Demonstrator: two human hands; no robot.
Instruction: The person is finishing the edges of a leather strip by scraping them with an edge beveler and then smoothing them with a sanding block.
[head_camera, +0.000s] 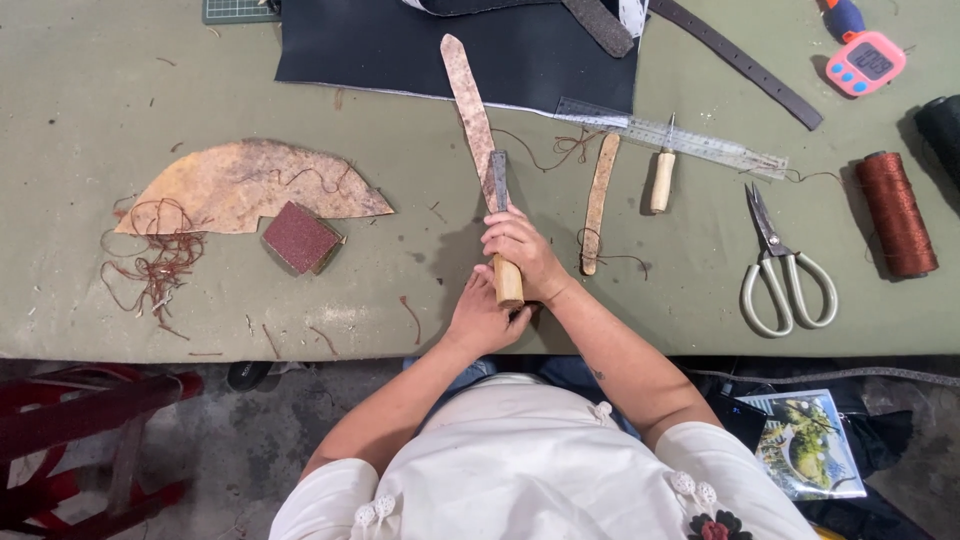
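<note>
Right hand (525, 252) wrapped around the pale wooden handle of a flat-bladed edging tool (503, 235), fingers (508, 232) closed tight over the top of the handle, butt end poking out below the knuckles. Blade pointing up and away from the fingers, resting on a long mottled leather strap (472, 110) lying on the green table (90, 90). Left hand (483, 318) just below and to the left of the right, fingers curled in at the butt of the same handle, touching it; whether gripping it or only bracing, cannot tell, with the fingertips hidden.

Just right of the gripping fingers, a narrower tan leather strip (598, 200) with loose thread at its lower end. Further right, an awl with a light wooden handle (662, 175), then a clear ruler (670, 137) laid slantwise, then scissors with pale handles (782, 275), and well off to the right a spool of rust-brown thread (896, 213).

Above the fingers, past the strap's far end, a sheet of black leather (400, 45) and a dark belt strip (745, 65). Pink timer (866, 62) at the far upper right.

Left of the fingers, well apart, a red sanding block (300, 237) touching a large curved offcut of tan leather (240, 185), with a tangle of reddish thread (160, 255) beyond.
</note>
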